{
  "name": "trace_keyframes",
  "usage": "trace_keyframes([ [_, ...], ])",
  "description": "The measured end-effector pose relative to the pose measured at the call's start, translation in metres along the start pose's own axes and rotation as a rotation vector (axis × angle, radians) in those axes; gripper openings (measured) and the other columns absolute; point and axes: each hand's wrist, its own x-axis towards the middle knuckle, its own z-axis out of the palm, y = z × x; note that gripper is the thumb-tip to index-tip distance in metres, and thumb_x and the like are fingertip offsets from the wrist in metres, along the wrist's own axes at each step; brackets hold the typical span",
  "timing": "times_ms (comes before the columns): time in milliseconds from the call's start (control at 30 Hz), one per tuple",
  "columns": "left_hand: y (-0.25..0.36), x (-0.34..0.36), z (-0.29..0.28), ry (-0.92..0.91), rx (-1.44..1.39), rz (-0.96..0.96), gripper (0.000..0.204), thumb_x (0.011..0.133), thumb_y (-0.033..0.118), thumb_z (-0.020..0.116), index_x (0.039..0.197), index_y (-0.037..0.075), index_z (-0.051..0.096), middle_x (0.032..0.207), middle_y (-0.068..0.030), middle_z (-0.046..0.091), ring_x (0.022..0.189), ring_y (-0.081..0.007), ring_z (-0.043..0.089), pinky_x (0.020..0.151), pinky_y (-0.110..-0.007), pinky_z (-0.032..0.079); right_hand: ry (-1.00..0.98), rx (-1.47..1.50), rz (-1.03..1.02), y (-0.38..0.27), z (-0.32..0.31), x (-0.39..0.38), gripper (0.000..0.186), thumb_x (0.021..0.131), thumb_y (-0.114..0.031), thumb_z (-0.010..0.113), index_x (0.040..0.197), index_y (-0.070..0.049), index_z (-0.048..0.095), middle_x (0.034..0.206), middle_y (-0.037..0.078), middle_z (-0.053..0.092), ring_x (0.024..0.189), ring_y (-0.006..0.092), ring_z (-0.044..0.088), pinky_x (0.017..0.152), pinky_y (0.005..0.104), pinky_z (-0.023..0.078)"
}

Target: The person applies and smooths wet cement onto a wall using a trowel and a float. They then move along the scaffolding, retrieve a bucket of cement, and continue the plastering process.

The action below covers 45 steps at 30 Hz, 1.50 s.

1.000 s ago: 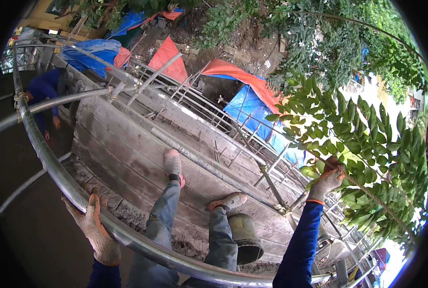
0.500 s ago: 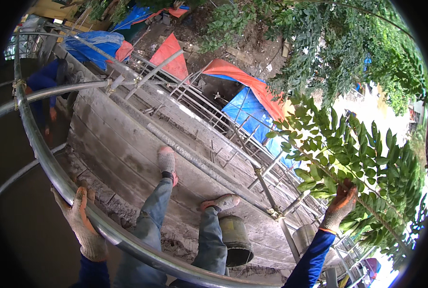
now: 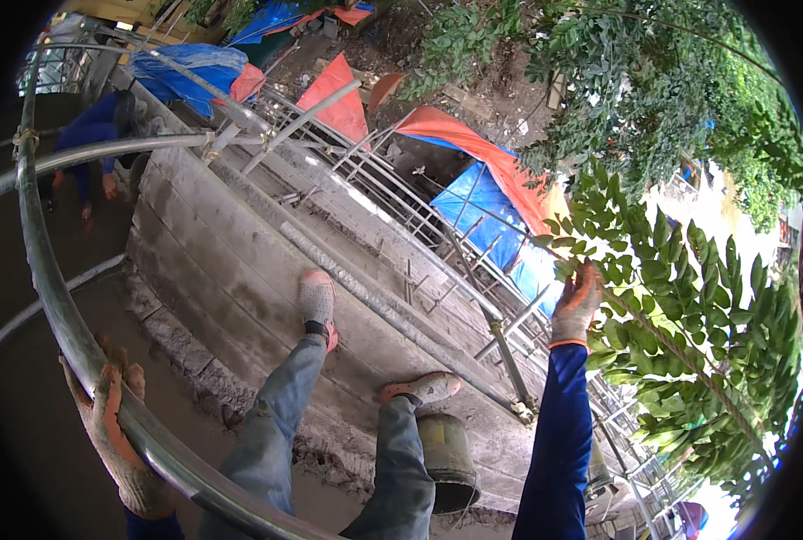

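My left hand (image 3: 118,436), in a knitted glove with orange palm, grips the curved metal rail (image 3: 59,297) at the lower left. My right hand (image 3: 579,301), gloved alike, is closed on a leafy branch (image 3: 667,351) at the right, its fingertips partly among the leaves. Below me my two shoes (image 3: 318,306) stand on grey concrete boards (image 3: 203,261). A dirty bucket (image 3: 446,459) sits beside my right leg.
A person in blue (image 3: 91,135) bends at the upper left behind scaffold tubes. Scaffold poles (image 3: 500,351) run diagonally beyond the boards. Blue tarps (image 3: 469,211) and red tarps (image 3: 338,94) lie farther off, with dirt ground and trees at the top.
My right hand has moved up and to the left with the branch. My left hand sits slightly farther left in the view, still on the rail.
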Motion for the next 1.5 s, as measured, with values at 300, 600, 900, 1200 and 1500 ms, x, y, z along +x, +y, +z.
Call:
trace_keyframes([
  [300,0.007,-0.008,-0.006,0.103,-0.01,-0.011,0.058,0.095,0.008,0.057,0.146,0.006,0.031,0.132,-0.0098,0.049,0.104,-0.0121,0.054,0.088,-0.028,0.05,0.204,-0.119,-0.334,-0.258,-0.071,-0.062,0.048,0.1,-0.034,0.051,0.135,-0.001,0.046,0.123,0.022,0.061,0.117,0.0344,0.06,0.099,0.048,0.05],
  [600,0.013,-0.007,-0.007,-0.017,0.063,-0.025,0.057,0.096,0.008,0.055,0.147,0.007,0.029,0.133,-0.0116,0.046,0.115,-0.0184,0.054,0.094,-0.031,0.049,0.186,0.022,-0.387,-0.075,0.035,-0.003,0.019,0.098,-0.014,0.057,0.114,-0.005,0.057,0.111,0.012,0.066,0.101,0.023,0.066,0.081,0.0354,0.059],
  [900,-0.002,0.006,-0.038,-0.055,-0.15,0.027,0.06,0.088,-0.001,0.064,0.14,0.011,0.036,0.123,-0.0096,0.052,0.096,-0.0146,0.059,0.079,-0.03,0.054,-0.003,-0.142,-0.203,-0.195,0.029,-0.016,0.04,0.096,-0.017,0.059,0.133,-0.003,0.049,0.12,0.016,0.062,0.113,0.0266,0.061,0.093,0.0418,0.054],
  [1200,0.001,0.007,-0.033,-0.053,-0.197,-0.047,0.078,0.09,-0.001,0.064,0.153,0.016,0.02,0.131,-0.013,0.05,0.11,-0.0226,0.059,0.09,-0.035,0.054,0.156,-0.096,-0.384,-0.389,-0.072,-0.078,0.037,0.098,-0.021,0.057,0.128,0.0,0.052,0.119,0.019,0.065,0.112,0.0317,0.064,0.094,0.0424,0.054],
  [1500,-0.006,0.01,-0.045,-0.08,-0.167,-0.073,0.079,0.093,0.001,0.061,0.155,0.015,0.014,0.141,-0.0168,0.042,0.123,-0.028,0.052,0.104,-0.039,0.046,0.185,0.0,-0.186,-0.284,0.012,-0.055,0.025,0.101,-0.018,0.053,0.117,-0.001,0.059,0.107,0.016,0.069,0.097,0.0247,0.069,0.085,0.0374,0.059],
])
